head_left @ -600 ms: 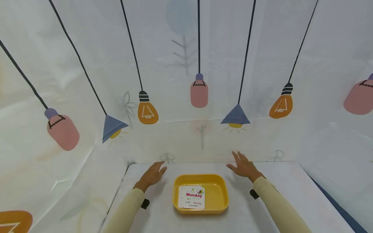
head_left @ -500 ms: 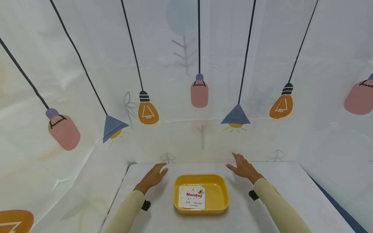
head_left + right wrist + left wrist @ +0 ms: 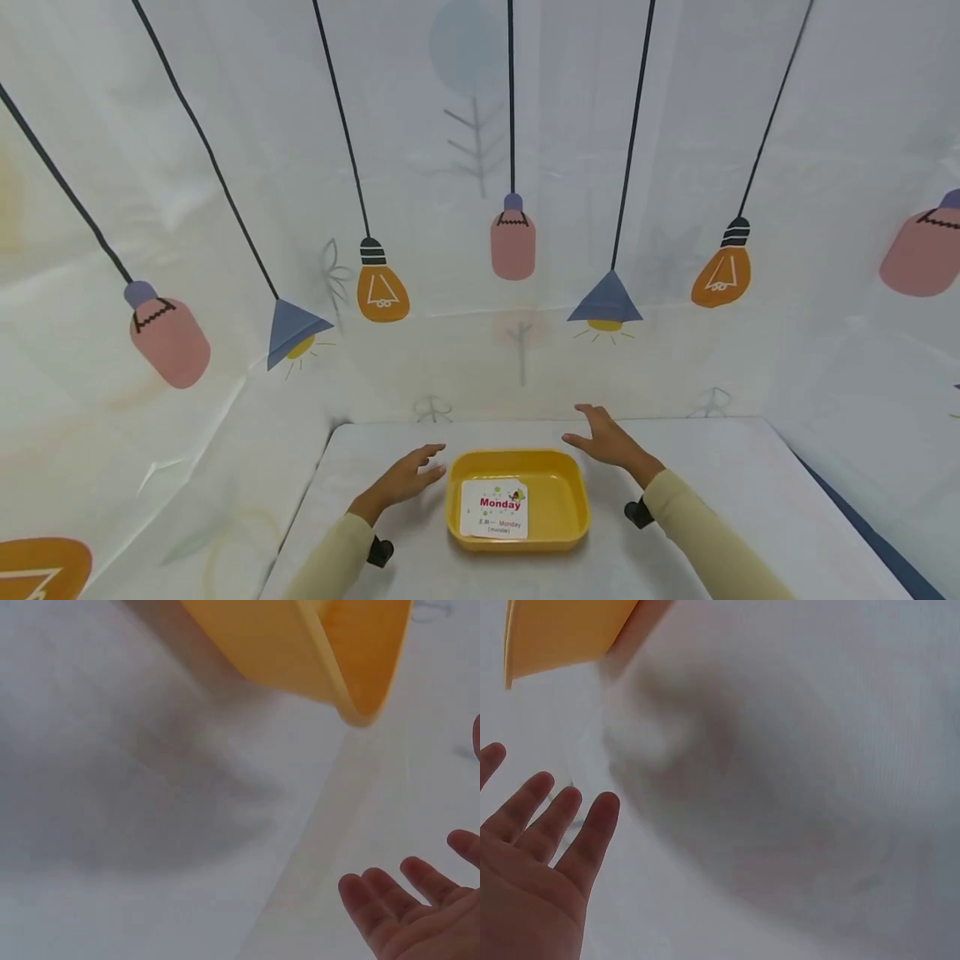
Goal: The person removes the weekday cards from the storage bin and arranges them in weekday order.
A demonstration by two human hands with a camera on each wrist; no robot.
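A yellow plastic tray (image 3: 558,542) with raised walls stands on the white table. Inside its left half lies a white card (image 3: 493,510) printed "Monday". To the tray's left, apart from it, is my left hand (image 3: 403,479), fingers spread and holding nothing. My right hand (image 3: 611,442) hovers beyond the tray's far right corner with thumb and fingers apart. In the left wrist view the left fingers (image 3: 592,840) extend below the tray's corner. The right wrist view has the tray (image 3: 262,645) above the right fingers (image 3: 382,900), with a gap between.
The white tabletop (image 3: 637,567) extends around the tray. Behind it and at both sides hangs a pale cloth (image 3: 450,358) printed with lamps and plants. A dark blue strip (image 3: 862,525) runs beside the table's right edge.
Both hands have moved inward and lower, closer to the tray. The left went right, the right went left. The tray and card stay in place.
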